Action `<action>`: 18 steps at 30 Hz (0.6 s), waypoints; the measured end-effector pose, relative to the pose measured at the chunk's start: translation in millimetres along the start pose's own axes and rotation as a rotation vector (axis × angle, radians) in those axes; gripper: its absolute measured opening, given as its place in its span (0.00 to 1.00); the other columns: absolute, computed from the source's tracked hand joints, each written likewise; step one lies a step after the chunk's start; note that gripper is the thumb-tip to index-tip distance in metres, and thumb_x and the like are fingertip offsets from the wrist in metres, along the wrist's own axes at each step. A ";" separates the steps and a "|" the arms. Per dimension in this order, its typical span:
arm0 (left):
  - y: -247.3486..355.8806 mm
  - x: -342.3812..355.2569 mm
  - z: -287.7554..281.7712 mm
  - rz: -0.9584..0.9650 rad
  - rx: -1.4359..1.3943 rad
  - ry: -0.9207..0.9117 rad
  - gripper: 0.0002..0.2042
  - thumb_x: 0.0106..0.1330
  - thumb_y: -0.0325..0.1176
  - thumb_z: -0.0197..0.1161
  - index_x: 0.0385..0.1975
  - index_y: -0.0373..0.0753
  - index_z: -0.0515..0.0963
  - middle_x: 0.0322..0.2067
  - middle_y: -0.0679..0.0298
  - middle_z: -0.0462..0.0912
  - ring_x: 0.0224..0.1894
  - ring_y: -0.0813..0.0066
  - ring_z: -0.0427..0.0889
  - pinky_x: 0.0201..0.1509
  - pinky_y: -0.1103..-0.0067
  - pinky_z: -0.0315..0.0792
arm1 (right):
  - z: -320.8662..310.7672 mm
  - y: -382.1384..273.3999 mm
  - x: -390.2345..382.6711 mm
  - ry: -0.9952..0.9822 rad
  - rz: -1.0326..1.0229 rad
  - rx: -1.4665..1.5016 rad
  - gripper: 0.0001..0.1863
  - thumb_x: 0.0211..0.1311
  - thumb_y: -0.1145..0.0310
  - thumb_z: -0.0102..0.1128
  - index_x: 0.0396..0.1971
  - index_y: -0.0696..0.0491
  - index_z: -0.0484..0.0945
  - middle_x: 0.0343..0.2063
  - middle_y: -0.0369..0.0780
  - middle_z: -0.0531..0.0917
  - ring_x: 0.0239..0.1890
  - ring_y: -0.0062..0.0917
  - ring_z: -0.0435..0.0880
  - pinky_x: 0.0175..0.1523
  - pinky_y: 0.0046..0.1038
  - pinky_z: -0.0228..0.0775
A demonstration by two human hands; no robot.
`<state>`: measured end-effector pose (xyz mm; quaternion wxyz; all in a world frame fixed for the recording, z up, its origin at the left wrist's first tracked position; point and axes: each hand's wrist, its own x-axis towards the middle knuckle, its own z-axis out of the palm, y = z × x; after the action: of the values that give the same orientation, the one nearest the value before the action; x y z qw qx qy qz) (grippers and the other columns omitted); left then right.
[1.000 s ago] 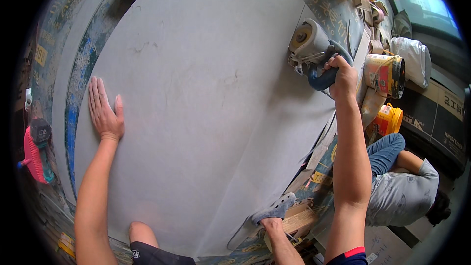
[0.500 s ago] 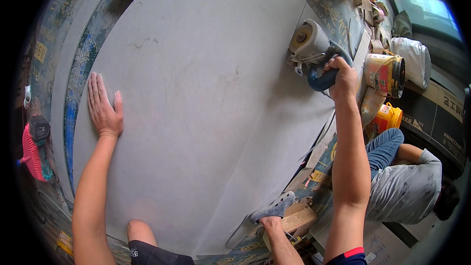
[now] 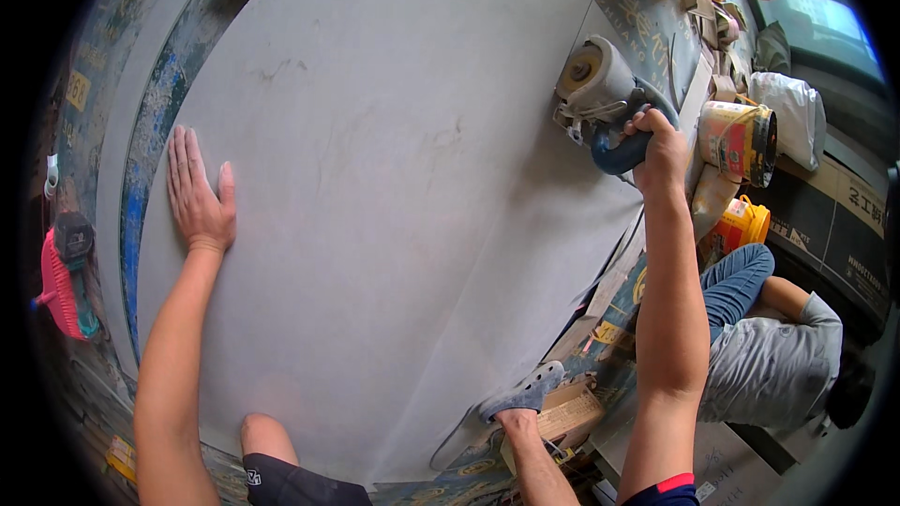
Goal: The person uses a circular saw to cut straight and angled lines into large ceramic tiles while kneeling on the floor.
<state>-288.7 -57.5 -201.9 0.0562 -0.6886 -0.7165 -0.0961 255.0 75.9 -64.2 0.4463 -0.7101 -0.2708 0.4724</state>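
Head view shows our left hand point(image 3: 201, 206) lying flat on the panel point(image 3: 375, 225), fingers straight, thumb apart, gripping nothing. We wrap our right hand point(image 3: 662, 152) round the handle point(image 3: 614, 157) of the tool point(image 3: 605, 80), at the panel's upper right, near a bucket point(image 3: 727, 134).

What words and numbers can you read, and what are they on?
I don't copy writing, but it's here:
Black box: pale print.
Buckets: coloured labels, print too small.
Dark sheet, upper right: gold letters.
Yellow patch, left: blurred number.
Shorts: tiny white mark, unreadable.
Board, lower right: blurred handwriting.
Slab: none visible.
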 end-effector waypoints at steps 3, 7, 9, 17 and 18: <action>-1.0 -0.2 0.9 0.007 0.004 0.006 0.35 0.71 0.48 0.48 0.72 0.33 0.52 0.74 0.52 0.52 0.76 0.57 0.49 0.78 0.67 0.44 | -2.4 2.5 1.7 -0.014 -0.012 0.005 0.07 0.51 0.77 0.55 0.32 0.55 0.74 0.24 0.37 0.75 0.26 0.26 0.76 0.36 0.30 0.72; -0.6 -0.2 1.1 0.006 -0.004 0.008 0.35 0.71 0.48 0.48 0.72 0.33 0.52 0.73 0.52 0.52 0.76 0.56 0.49 0.78 0.66 0.43 | -3.8 4.2 -0.1 0.000 -0.011 0.007 0.07 0.52 0.77 0.55 0.32 0.56 0.74 0.24 0.37 0.75 0.26 0.26 0.76 0.36 0.30 0.72; -0.9 -0.1 1.4 0.006 -0.008 0.011 0.35 0.71 0.48 0.48 0.72 0.33 0.52 0.73 0.52 0.52 0.76 0.56 0.49 0.78 0.66 0.43 | -3.0 4.1 -1.2 0.006 -0.012 0.003 0.07 0.52 0.77 0.55 0.32 0.56 0.74 0.24 0.37 0.75 0.26 0.26 0.76 0.36 0.30 0.72; -1.5 0.2 1.8 0.005 -0.019 0.013 0.35 0.71 0.47 0.49 0.72 0.33 0.52 0.73 0.52 0.52 0.76 0.56 0.50 0.78 0.66 0.43 | 3.6 4.0 -6.9 0.048 -0.026 0.013 0.02 0.51 0.78 0.54 0.21 0.56 0.73 0.20 0.38 0.75 0.23 0.26 0.74 0.29 0.30 0.70; -1.4 0.1 1.8 0.006 -0.017 0.013 0.35 0.71 0.47 0.49 0.72 0.33 0.52 0.73 0.52 0.52 0.76 0.56 0.50 0.78 0.66 0.43 | 4.1 3.7 -7.8 0.049 -0.025 0.015 0.02 0.51 0.77 0.54 0.21 0.56 0.73 0.20 0.38 0.75 0.23 0.26 0.74 0.29 0.30 0.70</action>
<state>-290.1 -57.0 -203.7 0.0552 -0.6905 -0.7133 -0.1069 248.0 69.4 -64.8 0.4641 -0.7145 -0.2653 0.4513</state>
